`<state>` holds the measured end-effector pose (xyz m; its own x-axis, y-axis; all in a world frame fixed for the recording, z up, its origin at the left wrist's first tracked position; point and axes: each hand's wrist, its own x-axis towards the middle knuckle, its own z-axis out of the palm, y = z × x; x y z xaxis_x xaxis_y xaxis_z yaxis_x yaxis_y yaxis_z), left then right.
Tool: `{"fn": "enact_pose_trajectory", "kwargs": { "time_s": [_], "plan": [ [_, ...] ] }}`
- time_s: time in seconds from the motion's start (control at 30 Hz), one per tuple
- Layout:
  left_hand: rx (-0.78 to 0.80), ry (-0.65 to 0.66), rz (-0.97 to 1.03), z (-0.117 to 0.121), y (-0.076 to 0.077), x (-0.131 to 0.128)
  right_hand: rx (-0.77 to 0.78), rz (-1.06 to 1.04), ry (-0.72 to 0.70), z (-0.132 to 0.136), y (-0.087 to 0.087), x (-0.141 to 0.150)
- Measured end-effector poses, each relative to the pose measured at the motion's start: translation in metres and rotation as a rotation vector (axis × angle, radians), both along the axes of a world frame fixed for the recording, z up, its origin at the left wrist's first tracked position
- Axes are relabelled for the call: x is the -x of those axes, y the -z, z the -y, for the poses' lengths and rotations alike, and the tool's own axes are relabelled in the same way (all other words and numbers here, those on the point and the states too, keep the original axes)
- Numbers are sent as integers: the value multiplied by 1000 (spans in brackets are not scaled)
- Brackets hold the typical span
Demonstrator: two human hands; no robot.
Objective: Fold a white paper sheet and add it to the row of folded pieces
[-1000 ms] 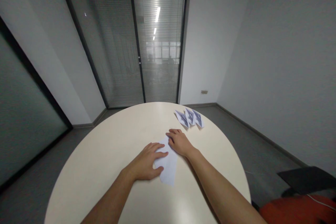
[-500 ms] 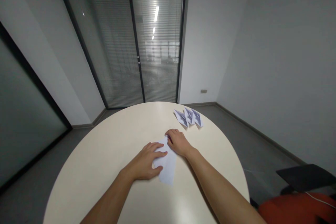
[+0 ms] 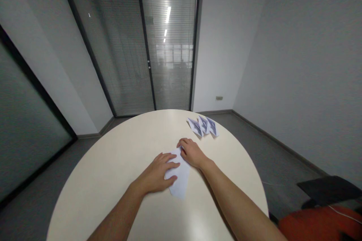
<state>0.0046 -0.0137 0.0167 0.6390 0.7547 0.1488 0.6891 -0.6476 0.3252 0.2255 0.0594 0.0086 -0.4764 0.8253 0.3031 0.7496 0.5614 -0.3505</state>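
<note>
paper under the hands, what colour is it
The paper looks white, slightly bluish; the head view shows it best.

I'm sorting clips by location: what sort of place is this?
Probably a small office meeting room, judging by the round cream table, black-framed glass panels with grey slatted blinds, and plain pale walls.

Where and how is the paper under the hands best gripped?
Probably the near edge of the paper, pinched from the person's side: that edge lies uncovered, while the left hand spreads over its left side and the right hand is at its far end.
</note>
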Motion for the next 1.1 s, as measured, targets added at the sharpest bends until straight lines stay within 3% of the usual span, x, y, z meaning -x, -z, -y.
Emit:
{"fn": "enact_pose_trajectory", "kwargs": {
  "time_s": [0.37, 0.67, 0.9, 1.1],
  "plan": [
    [-8, -56, -36, -8, 11, 7, 8, -18, 29, -3, 2, -4],
    [-164, -163, 13, -16, 21, 13, 28, 45, 43, 4, -3, -6],
    [-259, -309, 16, -20, 24, 19, 39, 67, 42, 10, -6, -7],
    [-255, -311, 32, -21, 18, 23, 35, 122, 51, 14, -7, -5]
  ]
}}
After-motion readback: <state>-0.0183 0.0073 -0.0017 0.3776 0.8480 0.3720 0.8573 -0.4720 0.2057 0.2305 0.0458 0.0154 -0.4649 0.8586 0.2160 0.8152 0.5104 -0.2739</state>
